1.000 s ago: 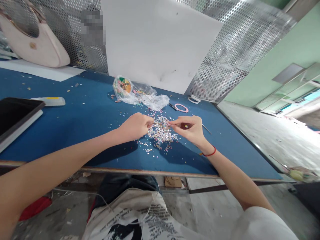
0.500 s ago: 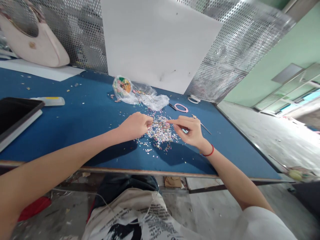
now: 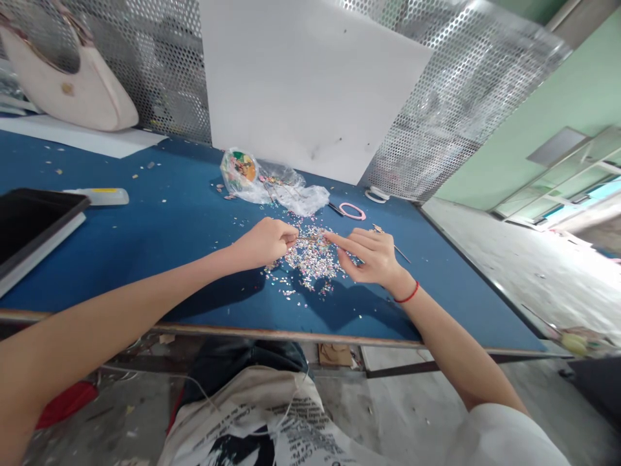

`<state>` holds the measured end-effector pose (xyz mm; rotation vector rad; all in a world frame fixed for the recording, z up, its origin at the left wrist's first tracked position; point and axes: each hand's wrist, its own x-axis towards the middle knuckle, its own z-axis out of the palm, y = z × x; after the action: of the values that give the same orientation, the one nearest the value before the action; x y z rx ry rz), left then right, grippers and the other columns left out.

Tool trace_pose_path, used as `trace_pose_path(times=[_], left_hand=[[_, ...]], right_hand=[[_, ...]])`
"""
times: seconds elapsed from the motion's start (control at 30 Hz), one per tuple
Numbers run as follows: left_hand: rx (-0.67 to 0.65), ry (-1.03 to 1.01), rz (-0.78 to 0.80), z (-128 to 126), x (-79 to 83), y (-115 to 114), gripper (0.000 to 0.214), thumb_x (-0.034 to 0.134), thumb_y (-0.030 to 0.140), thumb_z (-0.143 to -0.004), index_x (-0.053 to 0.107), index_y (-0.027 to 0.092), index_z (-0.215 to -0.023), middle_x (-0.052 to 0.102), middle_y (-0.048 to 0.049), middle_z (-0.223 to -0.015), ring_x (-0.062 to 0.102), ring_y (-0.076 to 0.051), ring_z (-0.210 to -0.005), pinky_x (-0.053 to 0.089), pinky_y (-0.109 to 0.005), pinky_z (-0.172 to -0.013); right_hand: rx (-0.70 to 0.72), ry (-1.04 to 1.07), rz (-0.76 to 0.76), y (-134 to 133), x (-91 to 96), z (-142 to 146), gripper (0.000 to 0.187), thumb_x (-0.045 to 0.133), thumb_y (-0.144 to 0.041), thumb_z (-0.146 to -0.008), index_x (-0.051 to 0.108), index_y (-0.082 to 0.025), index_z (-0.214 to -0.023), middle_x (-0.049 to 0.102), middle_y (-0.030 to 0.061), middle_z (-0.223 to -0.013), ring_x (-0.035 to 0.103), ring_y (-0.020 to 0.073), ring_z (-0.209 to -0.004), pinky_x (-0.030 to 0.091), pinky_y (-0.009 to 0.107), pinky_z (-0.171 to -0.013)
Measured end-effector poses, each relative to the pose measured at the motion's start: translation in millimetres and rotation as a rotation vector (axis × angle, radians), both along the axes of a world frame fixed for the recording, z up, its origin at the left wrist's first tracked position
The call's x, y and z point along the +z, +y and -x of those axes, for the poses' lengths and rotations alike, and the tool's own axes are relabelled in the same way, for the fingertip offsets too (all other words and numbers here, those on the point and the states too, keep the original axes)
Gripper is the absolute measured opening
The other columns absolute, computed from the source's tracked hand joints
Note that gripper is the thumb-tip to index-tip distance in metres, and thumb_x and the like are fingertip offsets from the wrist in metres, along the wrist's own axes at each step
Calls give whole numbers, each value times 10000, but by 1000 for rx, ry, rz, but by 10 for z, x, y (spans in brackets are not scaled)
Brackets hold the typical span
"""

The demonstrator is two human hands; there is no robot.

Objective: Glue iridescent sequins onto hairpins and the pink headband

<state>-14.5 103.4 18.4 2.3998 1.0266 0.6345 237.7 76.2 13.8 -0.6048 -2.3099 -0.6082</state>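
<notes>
A heap of small shiny sequins (image 3: 310,259) lies on the blue table (image 3: 160,226). My left hand (image 3: 264,241) is closed in a pinch at the heap's left edge, holding a thin pin or needle (image 3: 305,239) that points right. Spread fingers of my right hand (image 3: 371,255) reach out over the heap's right side, the index fingertip close to the tip of the thin pin. A red string circles my right wrist.
A crumpled clear plastic bag (image 3: 276,186) with a colourful round label lies behind the heap. A pink ring (image 3: 352,210) and a thin metal rod (image 3: 395,246) lie to the right. A black tablet (image 3: 33,220) sits at far left, a pale handbag (image 3: 68,84) behind it.
My right hand has gone from a pinch to outstretched fingers and dropped slightly toward the sequins. My left hand has stayed in place with its pinch.
</notes>
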Motion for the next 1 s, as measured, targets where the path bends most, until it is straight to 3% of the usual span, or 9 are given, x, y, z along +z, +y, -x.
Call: trace_pose_path(times=[0.47, 0.67, 0.9, 1.0], left_hand=[[-15, -1, 52, -21, 14, -10, 215, 378, -9, -579, 305, 193, -555, 302, 42, -500, 258, -110, -524, 215, -294, -545], [-4, 18, 12, -22, 6, -16, 208, 389, -11, -589, 341, 189, -563, 335, 42, -486, 288, -108, -509, 218, -291, -536], [37, 0, -43, -3, -10, -10, 189, 404, 3, -622, 400, 186, -576, 401, 32, -497, 337, -105, -504, 241, -282, -541], [62, -20, -42, -2, -36, 14, 187, 413, 13, -659, 484, 181, -621, 458, 19, -516, 385, -107, -507, 260, -278, -544]], right_hand=[[-79, -269, -369, 3, 61, -75, 445, 607, -179, -868, 559, -228, -1308, 582, -51, -581, 493, 111, -560, 328, 273, -474], [-119, -363, -382, -1, 65, -141, 471, 616, -149, -879, 525, -232, -1334, 545, -50, -563, 503, 114, -604, 325, 277, -492], [-185, -211, -464, 3, 83, -66, 224, 615, -134, -872, 667, -191, -1083, 564, -37, -554, 463, 106, -526, 310, 272, -468], [-261, -22, -380, 37, 55, -19, 65, 614, -155, -875, 673, -174, -858, 564, -24, -542, 477, 102, -522, 314, 261, -469]])
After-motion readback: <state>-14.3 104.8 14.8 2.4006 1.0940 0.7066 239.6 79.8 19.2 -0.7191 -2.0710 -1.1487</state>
